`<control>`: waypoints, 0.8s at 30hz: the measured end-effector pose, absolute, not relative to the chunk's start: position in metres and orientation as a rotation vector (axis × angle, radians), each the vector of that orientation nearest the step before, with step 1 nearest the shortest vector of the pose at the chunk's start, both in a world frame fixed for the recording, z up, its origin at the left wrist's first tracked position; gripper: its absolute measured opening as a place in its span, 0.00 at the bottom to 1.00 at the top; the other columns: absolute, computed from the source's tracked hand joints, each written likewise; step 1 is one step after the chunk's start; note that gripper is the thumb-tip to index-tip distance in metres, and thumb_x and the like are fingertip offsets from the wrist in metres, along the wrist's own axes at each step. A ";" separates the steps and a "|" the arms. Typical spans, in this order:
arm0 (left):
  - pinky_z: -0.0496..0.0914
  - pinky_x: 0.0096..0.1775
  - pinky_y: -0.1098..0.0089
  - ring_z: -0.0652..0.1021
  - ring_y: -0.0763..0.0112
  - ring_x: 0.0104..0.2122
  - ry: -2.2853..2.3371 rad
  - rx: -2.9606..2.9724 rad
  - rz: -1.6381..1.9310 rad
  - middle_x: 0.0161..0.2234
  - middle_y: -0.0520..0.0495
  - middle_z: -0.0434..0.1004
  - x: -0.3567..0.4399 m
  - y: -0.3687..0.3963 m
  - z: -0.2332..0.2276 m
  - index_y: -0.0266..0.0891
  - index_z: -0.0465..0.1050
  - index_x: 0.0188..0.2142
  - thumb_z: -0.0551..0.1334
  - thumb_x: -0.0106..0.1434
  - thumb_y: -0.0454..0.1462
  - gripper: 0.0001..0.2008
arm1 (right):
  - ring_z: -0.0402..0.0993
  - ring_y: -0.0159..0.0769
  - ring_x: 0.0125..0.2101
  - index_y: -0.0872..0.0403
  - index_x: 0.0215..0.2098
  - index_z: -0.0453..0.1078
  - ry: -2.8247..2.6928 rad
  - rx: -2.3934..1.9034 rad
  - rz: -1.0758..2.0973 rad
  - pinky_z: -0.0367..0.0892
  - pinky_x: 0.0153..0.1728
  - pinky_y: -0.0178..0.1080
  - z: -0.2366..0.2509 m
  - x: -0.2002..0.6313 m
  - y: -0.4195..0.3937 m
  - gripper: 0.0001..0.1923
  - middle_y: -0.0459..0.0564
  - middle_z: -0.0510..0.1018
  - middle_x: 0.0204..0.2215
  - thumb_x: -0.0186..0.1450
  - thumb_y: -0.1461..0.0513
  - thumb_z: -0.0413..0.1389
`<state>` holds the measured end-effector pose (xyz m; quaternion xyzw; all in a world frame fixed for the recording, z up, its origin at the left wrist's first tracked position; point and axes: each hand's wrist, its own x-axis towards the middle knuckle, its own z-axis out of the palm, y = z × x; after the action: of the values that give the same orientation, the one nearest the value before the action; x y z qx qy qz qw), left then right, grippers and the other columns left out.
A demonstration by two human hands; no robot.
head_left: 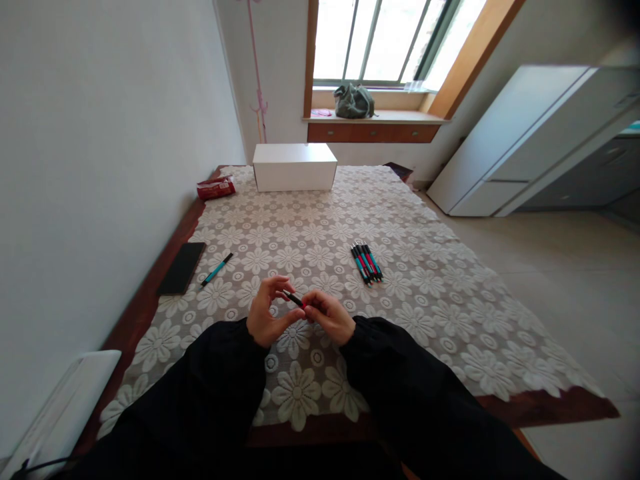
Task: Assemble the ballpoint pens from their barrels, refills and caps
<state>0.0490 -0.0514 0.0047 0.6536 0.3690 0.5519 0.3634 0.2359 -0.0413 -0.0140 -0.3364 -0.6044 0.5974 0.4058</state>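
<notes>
Above the near part of the lace-covered table, a black pen with a red part (295,299) is held at a tilt, its narrow end toward the upper left. My right hand (330,316) pinches the red end between thumb and fingers. Curled around the pen from the other side is my left hand (269,311), fingers by the narrow end and thumb against the end near my right fingertips. The red part is mostly covered by my fingers. Off to the right lies a row of several pens (367,263) in black, teal and red. A single teal and black pen (217,271) lies to the left.
A dark flat tablet or phone-like slab (182,268) lies at the table's left edge. Farther back are a red packet (216,188) and a white box (295,168). The floral lace tablecloth (425,287) covers the table; a wall runs along its left.
</notes>
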 end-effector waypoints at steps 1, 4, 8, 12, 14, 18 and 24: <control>0.74 0.43 0.65 0.80 0.66 0.40 0.976 1.662 1.430 0.42 0.46 0.78 0.049 -0.051 0.004 0.43 0.64 0.53 0.73 0.58 0.39 0.28 | 0.68 0.30 0.25 0.53 0.38 0.68 -1.522 -0.854 1.512 0.63 0.28 0.35 -0.014 0.236 -0.041 0.22 0.43 0.74 0.25 0.66 0.43 0.59; 0.74 0.43 0.65 0.80 0.68 0.35 0.999 1.635 1.405 0.38 0.48 0.80 0.049 -0.051 0.004 0.43 0.65 0.51 0.70 0.62 0.39 0.21 | 0.69 0.30 0.26 0.52 0.38 0.68 -1.518 -0.847 1.530 0.65 0.29 0.36 -0.014 0.236 -0.041 0.23 0.43 0.74 0.26 0.65 0.42 0.59; 0.74 0.47 0.61 0.81 0.65 0.40 0.924 1.662 1.350 0.42 0.43 0.82 0.049 -0.054 0.011 0.42 0.64 0.53 0.66 0.66 0.37 0.18 | 0.68 0.30 0.25 0.52 0.39 0.68 -1.510 -0.818 1.524 0.65 0.27 0.35 -0.015 0.236 -0.040 0.22 0.43 0.74 0.26 0.67 0.42 0.58; 0.75 0.47 0.61 0.80 0.60 0.46 0.879 1.678 1.331 0.46 0.40 0.79 0.048 -0.053 0.014 0.41 0.68 0.51 0.68 0.64 0.39 0.17 | 0.69 0.30 0.26 0.52 0.40 0.67 -1.510 -0.788 1.518 0.66 0.28 0.35 -0.016 0.236 -0.040 0.21 0.43 0.74 0.26 0.68 0.44 0.58; 0.75 0.45 0.63 0.80 0.61 0.44 0.935 1.678 1.367 0.43 0.42 0.78 0.046 -0.050 0.012 0.40 0.71 0.46 0.70 0.61 0.41 0.17 | 0.70 0.30 0.26 0.52 0.39 0.67 -1.514 -0.787 1.516 0.67 0.29 0.36 -0.016 0.236 -0.040 0.21 0.43 0.74 0.26 0.68 0.44 0.58; 0.74 0.40 0.66 0.77 0.66 0.36 1.033 1.717 1.389 0.34 0.47 0.75 0.043 -0.045 0.007 0.40 0.74 0.37 0.72 0.59 0.43 0.13 | 0.70 0.30 0.26 0.52 0.39 0.68 -1.515 -0.818 1.519 0.67 0.30 0.36 -0.015 0.235 -0.041 0.22 0.44 0.74 0.26 0.66 0.43 0.58; 0.74 0.43 0.64 0.79 0.63 0.41 0.995 1.805 1.322 0.42 0.42 0.78 0.043 -0.047 0.015 0.41 0.78 0.44 0.64 0.66 0.39 0.08 | 0.69 0.30 0.25 0.52 0.39 0.68 -1.500 -0.816 1.515 0.67 0.29 0.36 -0.015 0.236 -0.040 0.23 0.44 0.75 0.26 0.66 0.42 0.59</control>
<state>0.0434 -0.0466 0.0149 0.6933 0.3823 0.5079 0.3394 0.2356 -0.0404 -0.0145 -0.3248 -0.5975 0.6035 0.4163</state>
